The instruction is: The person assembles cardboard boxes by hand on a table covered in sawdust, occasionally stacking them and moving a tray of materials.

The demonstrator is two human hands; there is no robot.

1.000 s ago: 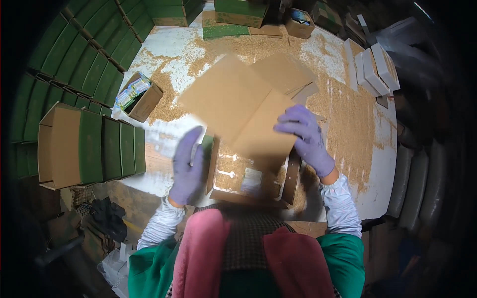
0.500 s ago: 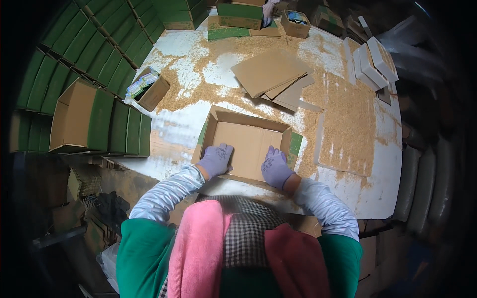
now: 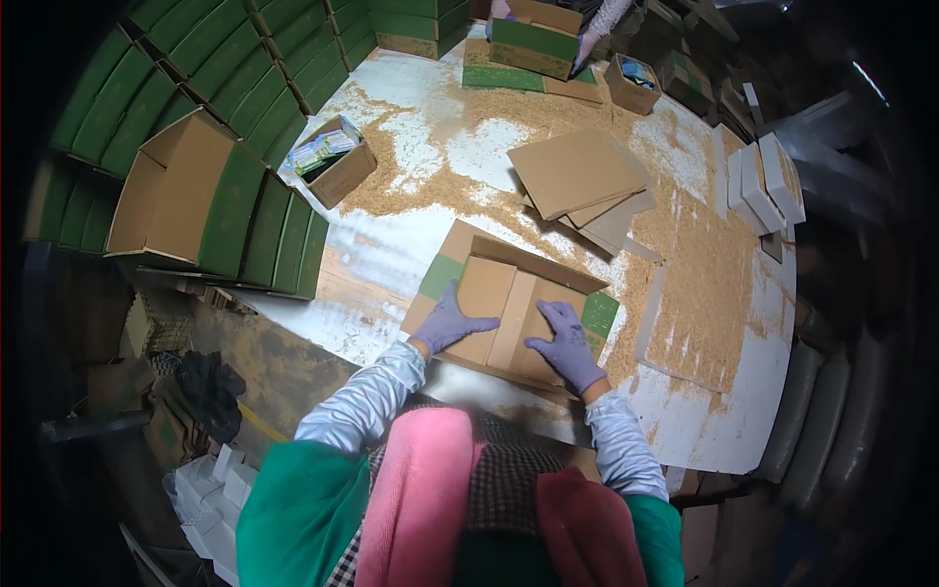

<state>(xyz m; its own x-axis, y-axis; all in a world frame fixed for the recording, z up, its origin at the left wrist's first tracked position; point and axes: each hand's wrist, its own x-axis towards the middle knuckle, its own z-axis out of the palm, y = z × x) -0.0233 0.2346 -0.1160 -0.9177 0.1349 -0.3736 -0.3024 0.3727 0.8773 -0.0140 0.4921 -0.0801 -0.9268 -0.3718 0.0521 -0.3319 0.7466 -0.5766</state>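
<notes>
A cardboard carton (image 3: 515, 308) with green outer parts lies in front of me on the table. Two brown panels lie flat inside it with a lighter strip between them, and its far wall stands raised. My left hand (image 3: 454, 321), in a lilac glove, rests on the left panel with thumb and fingers apart. On the right panel lies my right hand (image 3: 567, 344), gloved alike, its fingers spread. Neither hand grips anything. Beyond the carton, several loose cardboard sheets (image 3: 577, 174) lie overlapped.
Sawdust-like shavings (image 3: 709, 293) cover much of the white table (image 3: 381, 264). Green cartons (image 3: 210, 54) are stacked at left, near a small box (image 3: 337, 176) of colourful packets. Another person's hands (image 3: 592, 44) hold a green box (image 3: 533, 44) at the far side. White blocks (image 3: 758, 186) stand at right.
The carton's inside was more open before; now panels lie flat across it with a strip between. My fingers have spread out over them. The whole view has shifted and turned slightly.
</notes>
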